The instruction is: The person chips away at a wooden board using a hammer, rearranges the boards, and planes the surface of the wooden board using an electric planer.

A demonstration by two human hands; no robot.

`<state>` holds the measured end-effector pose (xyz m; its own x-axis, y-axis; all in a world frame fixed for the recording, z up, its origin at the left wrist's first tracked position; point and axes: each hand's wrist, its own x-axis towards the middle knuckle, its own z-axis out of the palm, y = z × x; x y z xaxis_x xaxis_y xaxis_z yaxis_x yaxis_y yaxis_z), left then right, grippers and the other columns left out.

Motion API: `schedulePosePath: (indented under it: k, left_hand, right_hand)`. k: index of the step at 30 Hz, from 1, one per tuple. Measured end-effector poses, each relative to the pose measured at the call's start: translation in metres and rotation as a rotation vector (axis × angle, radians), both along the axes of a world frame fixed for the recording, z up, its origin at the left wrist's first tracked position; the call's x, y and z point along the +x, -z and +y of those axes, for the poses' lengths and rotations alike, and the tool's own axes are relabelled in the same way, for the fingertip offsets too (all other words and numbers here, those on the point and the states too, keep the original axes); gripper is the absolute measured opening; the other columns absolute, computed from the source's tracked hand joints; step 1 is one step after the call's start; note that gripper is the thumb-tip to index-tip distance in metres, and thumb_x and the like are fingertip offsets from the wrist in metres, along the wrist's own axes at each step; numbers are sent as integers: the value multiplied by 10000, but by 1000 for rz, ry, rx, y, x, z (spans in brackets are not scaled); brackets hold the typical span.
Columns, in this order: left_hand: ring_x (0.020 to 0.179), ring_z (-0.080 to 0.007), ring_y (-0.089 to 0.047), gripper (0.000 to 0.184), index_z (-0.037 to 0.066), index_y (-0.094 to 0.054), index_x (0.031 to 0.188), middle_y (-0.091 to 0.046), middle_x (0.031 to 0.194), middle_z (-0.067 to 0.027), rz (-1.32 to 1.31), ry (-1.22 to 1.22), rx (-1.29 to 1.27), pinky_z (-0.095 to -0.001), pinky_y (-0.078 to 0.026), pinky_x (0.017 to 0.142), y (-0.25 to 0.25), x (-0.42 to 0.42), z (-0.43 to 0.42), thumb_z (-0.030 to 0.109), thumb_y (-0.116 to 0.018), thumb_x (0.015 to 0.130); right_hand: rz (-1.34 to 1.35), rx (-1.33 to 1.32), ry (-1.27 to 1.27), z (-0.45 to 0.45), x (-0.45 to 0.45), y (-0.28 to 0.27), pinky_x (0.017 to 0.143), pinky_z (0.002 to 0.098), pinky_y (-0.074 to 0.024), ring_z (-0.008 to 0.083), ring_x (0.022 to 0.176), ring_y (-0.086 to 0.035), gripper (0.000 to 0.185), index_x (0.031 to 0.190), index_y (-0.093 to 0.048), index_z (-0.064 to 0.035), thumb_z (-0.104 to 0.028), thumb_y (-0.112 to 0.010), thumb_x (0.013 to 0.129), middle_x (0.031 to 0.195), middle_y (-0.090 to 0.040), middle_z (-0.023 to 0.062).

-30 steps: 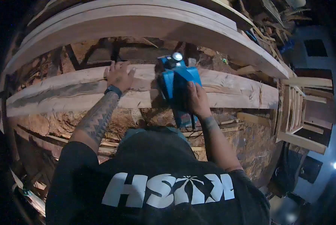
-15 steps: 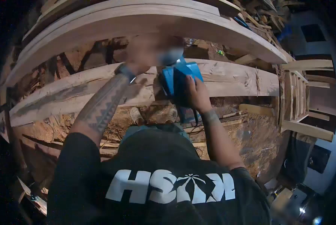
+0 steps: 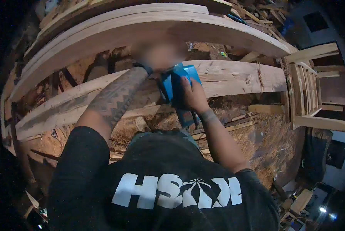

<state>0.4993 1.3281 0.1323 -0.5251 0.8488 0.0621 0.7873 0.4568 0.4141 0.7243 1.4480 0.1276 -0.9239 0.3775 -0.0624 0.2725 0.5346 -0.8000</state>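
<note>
A blue power tool [image 3: 180, 82] rests on a thick wooden beam [image 3: 238, 78] that runs across the view. My right hand [image 3: 195, 94] is wrapped round the tool's rear part. At the tool's front end is my left hand [image 3: 159, 54], blurred, so its fingers cannot be made out. A dark band circles my left wrist, and that forearm crosses above the beam.
Long planks [image 3: 114, 29] lie side by side beyond the beam. A slatted wooden frame [image 3: 322, 122] stands at the right. Scrap wood [image 3: 265, 19] is heaped at the upper right. Shavings cover the ground [image 3: 253, 146], where a short wood piece [image 3: 267, 109] lies.
My left hand has left the beam's surface and moved right to the tool's front. My right hand stays on the tool. The whole view has shifted and tilted slightly.
</note>
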Motion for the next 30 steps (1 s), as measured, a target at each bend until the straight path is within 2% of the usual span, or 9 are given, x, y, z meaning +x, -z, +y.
schedulePosePath:
  k: [3, 5, 9, 13, 16, 19, 22, 27, 30]
  left_hand:
    - [1210, -421, -617, 546, 114, -629, 1344, -677, 1252, -219, -41, -251, 176, -509, -463, 1062, -2, -15, -32, 536, -581, 1000]
    - [1202, -408, -611, 525, 147, -632, 1329, -676, 1236, -192, 90, -390, 193, -566, -460, 1021, 42, -29, -69, 541, -616, 982]
    - [1497, -390, -373, 679, 220, -524, 1495, -483, 1563, -168, 24, -758, -245, -626, -264, 1196, 98, 7, -140, 662, -546, 980]
    - [1591, -382, -196, 745, 271, -430, 1578, -334, 1679, -135, 29, -793, -360, -646, -141, 1244, 97, 41, -149, 703, -503, 976]
    - [1594, -379, -193, 753, 277, -423, 1586, -313, 1690, -130, 17, -789, -383, -653, -125, 1244, 94, 40, -148, 708, -502, 974]
    - [1593, -380, -198, 753, 286, -428, 1587, -310, 1693, -133, 50, -798, -380, -665, -125, 1240, 104, 40, -149, 708, -513, 969]
    - [1595, -381, -194, 761, 281, -436, 1587, -311, 1692, -135, 34, -785, -371, -667, -125, 1239, 97, 38, -147, 712, -517, 965]
    - [1581, -389, -213, 749, 245, -466, 1562, -353, 1667, -126, 8, -784, -339, -657, -137, 1242, 90, 40, -147, 689, -536, 963]
    - [1559, -391, -262, 746, 224, -483, 1544, -394, 1639, -128, 33, -775, -335, -663, -163, 1231, 89, 40, -145, 688, -541, 963]
  right_hand:
    - [-93, -41, 28, 7, -15, 1, 790, 524, -512, 530, 923, -648, 541, 1071, -649, 22, -505, -529, 1080, 948, -682, 321]
    - [-69, -73, 29, 14, 10, -5, 792, 517, -515, 522, 921, -649, 522, 1084, -650, 20, -489, -534, 1080, 954, -686, 309]
    - [-80, -19, 36, 30, 78, -18, 793, 510, -515, 497, 926, -653, 469, 1096, -648, 16, -439, -535, 1084, 985, -693, 280]
    - [-28, -5, 22, 40, 73, -12, 777, 520, -504, 490, 909, -647, 461, 1073, -644, 14, -431, -525, 1088, 987, -687, 278]
    - [1, 2, 33, 48, 18, 15, 764, 528, -492, 501, 890, -630, 478, 1055, -638, 15, -445, -514, 1093, 968, -673, 289]
    - [-46, -125, 22, 41, -11, -7, 763, 526, -490, 510, 887, -625, 488, 1056, -635, 11, -459, -507, 1095, 955, -666, 298]
    - [54, -14, 5, 44, 13, 6, 759, 519, -490, 496, 860, -627, 479, 1056, -633, 4, -454, -503, 1100, 933, -665, 294]
    - [-66, -61, 23, 54, 75, -17, 739, 483, -496, 461, 832, -638, 403, 1048, -629, 11, -367, -504, 1108, 908, -658, 268]
    - [-37, -13, 16, 58, 51, -13, 727, 469, -485, 419, 795, -618, 432, 1023, -621, 11, -385, -474, 1114, 876, -639, 244]
